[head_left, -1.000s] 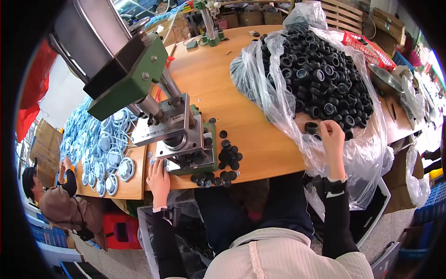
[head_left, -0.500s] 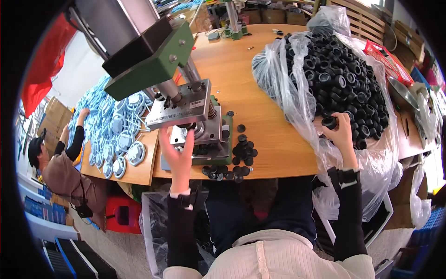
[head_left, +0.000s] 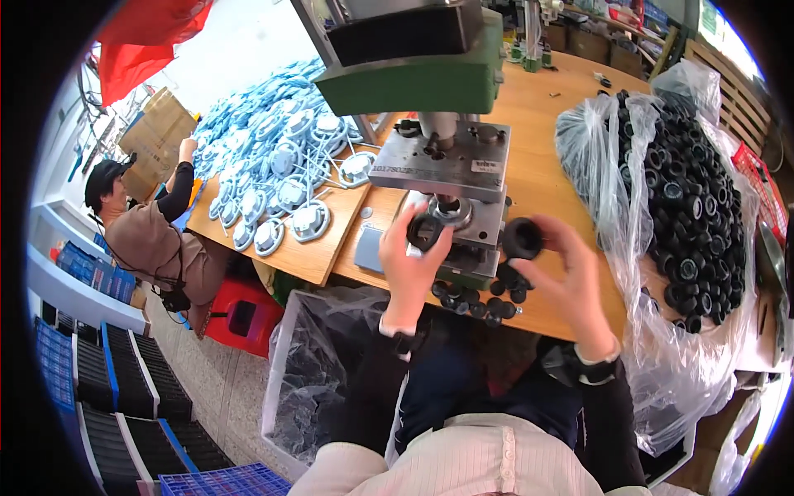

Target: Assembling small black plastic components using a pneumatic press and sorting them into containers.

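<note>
Between the thumb and fingers of my left hand (head_left: 408, 273) is a black ring-shaped part (head_left: 424, 232), just in front of the press die (head_left: 453, 212). My right hand (head_left: 576, 285) grips a black round cap (head_left: 523, 239) with a hollow middle, to the right of the die. Above both hands hangs the metal upper plate (head_left: 442, 165) of a green bench press (head_left: 405, 87). Small black discs (head_left: 494, 310) lie scattered on the table at the press base, partly hidden by my hands.
A large heap of black caps (head_left: 691, 207) spreads over clear plastic bags at the right. Pale blue corded parts (head_left: 289, 157) pile up at the left, where a co-worker (head_left: 153, 231) sits. A plastic-lined bin (head_left: 298, 397) stands below the table edge (head_left: 356, 277).
My right hand has carried a black cap from the heap leftward to the press. The left hand, earlier empty at the die, now holds a black ring. The view has turned left.
</note>
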{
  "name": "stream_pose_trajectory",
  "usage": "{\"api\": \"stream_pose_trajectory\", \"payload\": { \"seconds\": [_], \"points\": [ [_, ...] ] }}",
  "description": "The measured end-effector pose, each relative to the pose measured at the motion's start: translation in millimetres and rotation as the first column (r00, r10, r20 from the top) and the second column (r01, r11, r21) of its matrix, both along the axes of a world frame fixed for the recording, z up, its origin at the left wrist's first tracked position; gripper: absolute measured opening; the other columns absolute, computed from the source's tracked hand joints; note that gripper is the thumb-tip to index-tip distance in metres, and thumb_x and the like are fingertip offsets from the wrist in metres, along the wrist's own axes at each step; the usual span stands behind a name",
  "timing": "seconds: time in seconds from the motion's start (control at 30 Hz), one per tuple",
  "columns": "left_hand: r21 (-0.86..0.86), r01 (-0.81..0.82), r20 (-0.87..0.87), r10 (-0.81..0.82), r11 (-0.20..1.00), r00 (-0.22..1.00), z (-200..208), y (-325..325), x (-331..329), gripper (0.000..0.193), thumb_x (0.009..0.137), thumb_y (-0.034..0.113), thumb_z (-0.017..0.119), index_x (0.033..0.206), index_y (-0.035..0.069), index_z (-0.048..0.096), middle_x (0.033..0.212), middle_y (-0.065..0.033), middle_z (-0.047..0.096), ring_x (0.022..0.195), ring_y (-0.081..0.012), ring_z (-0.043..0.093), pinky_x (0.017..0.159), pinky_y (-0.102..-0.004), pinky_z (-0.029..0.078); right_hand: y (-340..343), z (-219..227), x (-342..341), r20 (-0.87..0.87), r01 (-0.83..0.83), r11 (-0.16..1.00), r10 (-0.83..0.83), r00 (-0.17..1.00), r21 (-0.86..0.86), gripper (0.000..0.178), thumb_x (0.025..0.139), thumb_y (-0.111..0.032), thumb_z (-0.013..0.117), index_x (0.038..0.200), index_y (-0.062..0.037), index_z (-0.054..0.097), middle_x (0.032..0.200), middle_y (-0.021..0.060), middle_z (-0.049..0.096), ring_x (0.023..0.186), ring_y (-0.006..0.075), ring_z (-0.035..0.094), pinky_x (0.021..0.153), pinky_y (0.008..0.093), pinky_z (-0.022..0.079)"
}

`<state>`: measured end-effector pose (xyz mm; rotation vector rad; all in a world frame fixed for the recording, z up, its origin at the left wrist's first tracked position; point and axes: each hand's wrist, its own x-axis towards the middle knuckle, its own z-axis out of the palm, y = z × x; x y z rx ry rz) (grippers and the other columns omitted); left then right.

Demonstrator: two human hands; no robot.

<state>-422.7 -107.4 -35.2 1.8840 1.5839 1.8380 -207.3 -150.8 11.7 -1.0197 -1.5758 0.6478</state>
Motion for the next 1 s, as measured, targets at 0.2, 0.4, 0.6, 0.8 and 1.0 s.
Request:
{"api": "stream_pose_trajectory", "payload": {
  "seconds": [0.2, 0.4, 0.6, 0.8, 1.0],
  "points": [
    [-0.187, -0.191, -0.167, 0.161, 0.963, 0.973, -96, -101, -74, 0.05, 0.066, 0.014, 0.079, 0.111, 0.005, 0.061, 0.108, -0.0118, 0.065, 0.104, -0.0317, 0.059, 0.091, -0.0393, 0.043, 43, -3, -47, 0.149, -0.03, 0.999, 0.036, 0.988, -0.043, 0.046, 0.074, -0.015, 0.075, 0.112, -0.0004, 0.056, 0.096, 0.0184, 0.061, 0.081, 0.0312, 0.061, 0.073, 0.0373, 0.05],
    [-0.651, -0.375, -0.243, 0.287, 0.66, 0.927, -181, -168, -145, 0.062, 0.07, 0.025, 0.078, 0.121, 0.0, 0.052, 0.123, -0.0212, 0.055, 0.116, -0.0378, 0.051, 0.096, -0.0444, 0.04, 67, 16, -76, 0.266, 0.001, 0.991, 0.035, 0.963, -0.134, 0.031, 0.071, -0.011, 0.075, 0.098, -0.002, 0.062, 0.089, 0.0177, 0.063, 0.077, 0.0326, 0.062, 0.069, 0.0391, 0.05],
    [-0.165, -0.148, -0.395, 0.072, 0.975, 0.916, -112, -54, -104, 0.046, 0.084, 0.011, 0.061, 0.127, -0.001, 0.048, 0.136, -0.0184, 0.046, 0.127, -0.0386, 0.041, 0.104, -0.0448, 0.033, 62, 0, -59, 0.15, -0.059, 0.997, 0.049, 0.987, 0.057, 0.047, 0.069, -0.012, 0.077, 0.11, -0.0022, 0.057, 0.099, 0.0178, 0.063, 0.09, 0.0383, 0.059, 0.076, 0.0412, 0.048],
    [-0.241, -0.148, -0.543, -0.007, 0.959, 0.84, -98, 26, -99, 0.032, 0.086, 0.008, 0.052, 0.118, 0.005, 0.059, 0.129, -0.0134, 0.055, 0.125, -0.0355, 0.045, 0.103, -0.0435, 0.035, -14, -12, 8, 0.168, 0.18, 0.974, -0.202, 0.965, 0.137, 0.06, 0.075, -0.016, 0.076, 0.125, 0.0012, 0.049, 0.127, 0.0181, 0.055, 0.112, 0.0331, 0.055, 0.092, 0.0382, 0.046],
    [-0.314, -0.132, -0.559, -0.071, 0.94, 0.826, -90, 31, -115, 0.035, 0.09, 0.014, 0.048, 0.123, 0.004, 0.056, 0.133, -0.0119, 0.052, 0.126, -0.0338, 0.043, 0.104, -0.042, 0.033, -4, -64, 187, 0.322, 0.724, 0.688, -0.676, 0.663, -0.049, 0.033, 0.076, -0.009, 0.068, 0.107, -0.0034, 0.06, 0.104, 0.0159, 0.063, 0.096, 0.0316, 0.061, 0.083, 0.0392, 0.048]
  ]
}}
